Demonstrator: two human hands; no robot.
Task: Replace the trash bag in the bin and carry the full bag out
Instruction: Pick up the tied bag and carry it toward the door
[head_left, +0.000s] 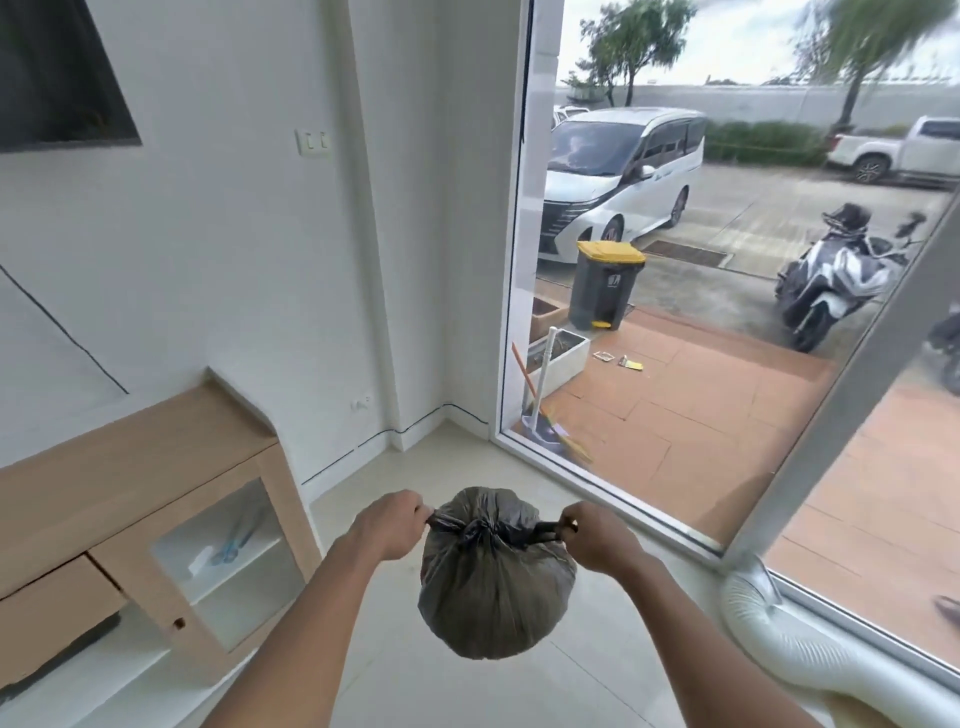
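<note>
A full dark grey trash bag (493, 582) hangs in the air above the pale tiled floor, its top knotted. My left hand (389, 525) grips the twisted left end of the knot, and my right hand (597, 535) grips the right end. The two ends stretch out sideways from the knot between my fists. Outside, past the glass, a grey wheelie bin with a yellow lid (605, 285) stands on the terracotta paving.
A wooden cabinet (156, 499) with a glass door stands at the left. A floor-to-ceiling glass pane and its white frame (613, 493) run along the right. A white ribbed hose (810, 644) lies at the lower right. Outside are a broom (540, 410), a scooter and a white van.
</note>
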